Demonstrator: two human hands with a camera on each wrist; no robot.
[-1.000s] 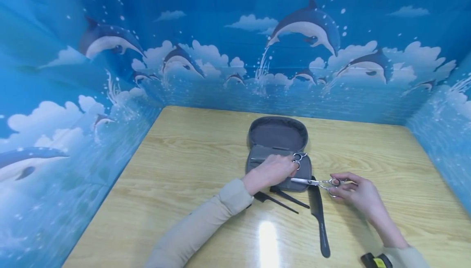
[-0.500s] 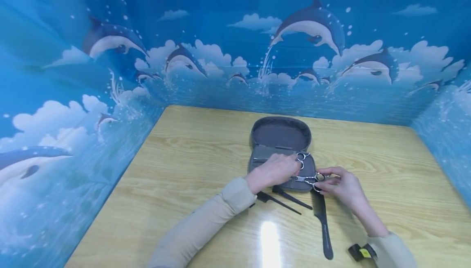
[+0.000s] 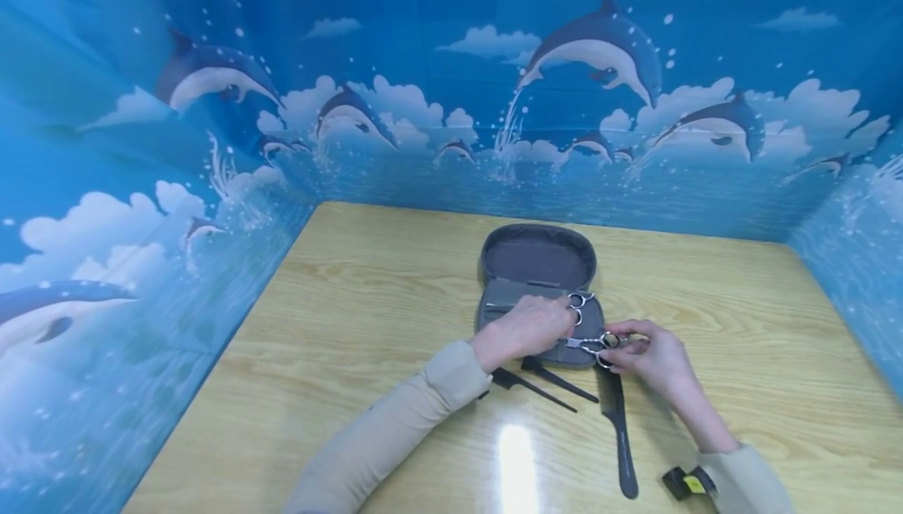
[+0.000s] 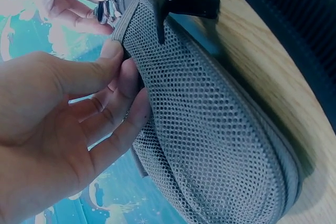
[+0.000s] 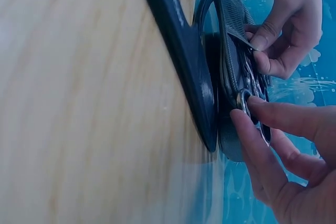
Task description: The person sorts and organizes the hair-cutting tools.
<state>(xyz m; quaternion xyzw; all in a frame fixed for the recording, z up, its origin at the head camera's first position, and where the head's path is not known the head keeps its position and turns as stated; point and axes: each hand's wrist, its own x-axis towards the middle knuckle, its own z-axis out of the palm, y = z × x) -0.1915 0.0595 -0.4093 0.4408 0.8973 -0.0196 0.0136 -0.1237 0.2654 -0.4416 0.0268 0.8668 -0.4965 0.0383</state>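
Note:
A grey zip case (image 3: pixel 539 255) lies unfolded on the table, with a mesh pocket (image 4: pixel 194 108) on its near half. My left hand (image 3: pixel 532 322) pinches the pocket's edge between thumb and fingers. Silver scissors (image 3: pixel 578 344) are held at their finger rings by my right hand (image 3: pixel 656 357); the blades point left over the case's near half, and their tips are hidden behind my left hand. Just above them, the rings of a second pair of scissors (image 3: pixel 578 301) show at the case, their blades hidden.
A long-handled black comb (image 3: pixel 621 451) lies in front of the case's right corner. Two slimmer black combs (image 3: pixel 543 392) lie along its front edge, partly under my left forearm. A dolphin-print curtain (image 3: pixel 451 106) encloses the wooden table (image 3: pixel 381 263).
My right hand has moved left with the scissors, bringing their blades further over the case and behind my left hand. In the last half second hardly anything has moved.

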